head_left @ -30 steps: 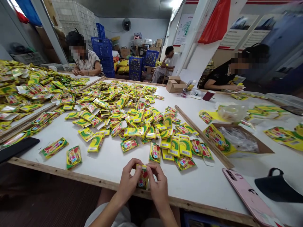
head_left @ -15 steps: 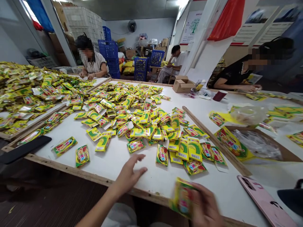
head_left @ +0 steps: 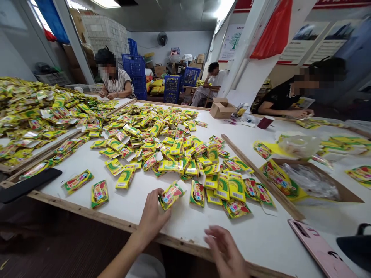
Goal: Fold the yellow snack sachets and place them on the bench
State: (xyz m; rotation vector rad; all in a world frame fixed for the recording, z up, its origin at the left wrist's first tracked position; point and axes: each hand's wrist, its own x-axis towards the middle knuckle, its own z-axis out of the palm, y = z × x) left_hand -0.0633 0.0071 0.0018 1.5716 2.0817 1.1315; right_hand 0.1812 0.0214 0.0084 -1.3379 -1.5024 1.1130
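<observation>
My left hand [head_left: 154,214] is closed on the edge of a small yellow and green crayon box [head_left: 171,196], held just over the white tabletop. A pale flap sticks out at the box's right end. To the right, at the table's front edge, my right hand [head_left: 224,247] is slightly blurred, with fingers apart and nothing in them. Beyond both hands spreads a heap of similar boxes [head_left: 171,164], some with end flaps open. One single box [head_left: 197,193] lies just right of the held one, and another box [head_left: 99,194] lies to the left.
A wooden strip [head_left: 261,175] divides the table on the right. Past it are an open carton [head_left: 344,189] with clear plastic and a pink phone [head_left: 321,247]. A black flat object [head_left: 31,185] lies at the left edge. Co-workers sit across the table.
My left hand, open before, has taken up the crayon box that lay before it. The box in my right hand is gone from view, and that hand has opened and moved slightly left.
</observation>
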